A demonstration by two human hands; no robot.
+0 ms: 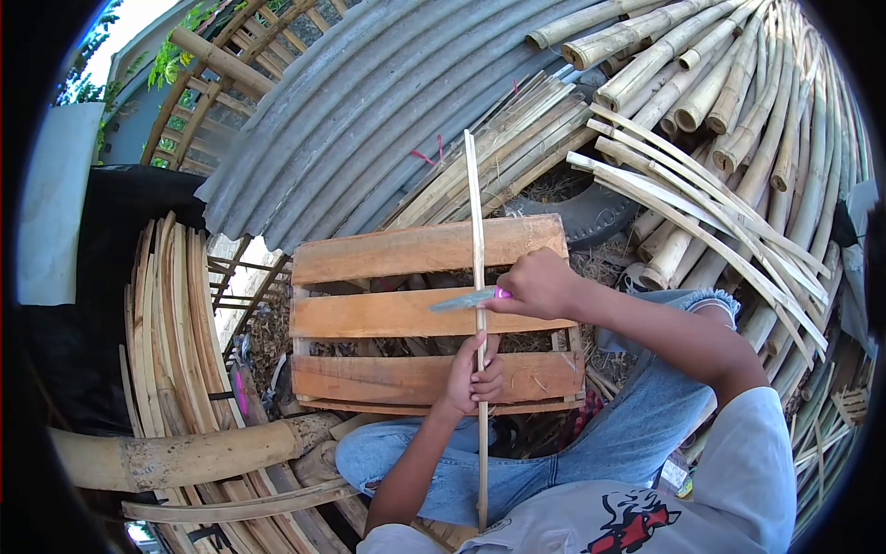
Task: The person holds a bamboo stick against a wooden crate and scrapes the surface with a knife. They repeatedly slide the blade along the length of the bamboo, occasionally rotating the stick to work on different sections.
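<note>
My left hand (475,374) is wrapped round the lower part of a long, narrow bamboo strip (477,222). The strip stands lengthwise in front of me, from near my shirt to beyond the far edge of a slatted wooden crate (369,315). Just above, my right hand (535,284) is closed on the pink handle of a knife (461,300). Its grey blade points left and lies across the strip over the crate's middle slat. Most of the handle is hidden in my fist.
Bundled bamboo strips (171,332) stand at the left, near a thick bamboo pole (185,459). Behind the crate lie corrugated metal sheets (341,120), more split bamboo (498,152) and a tire (600,217). Bamboo poles (794,111) and loose strips (720,222) fill the right side.
</note>
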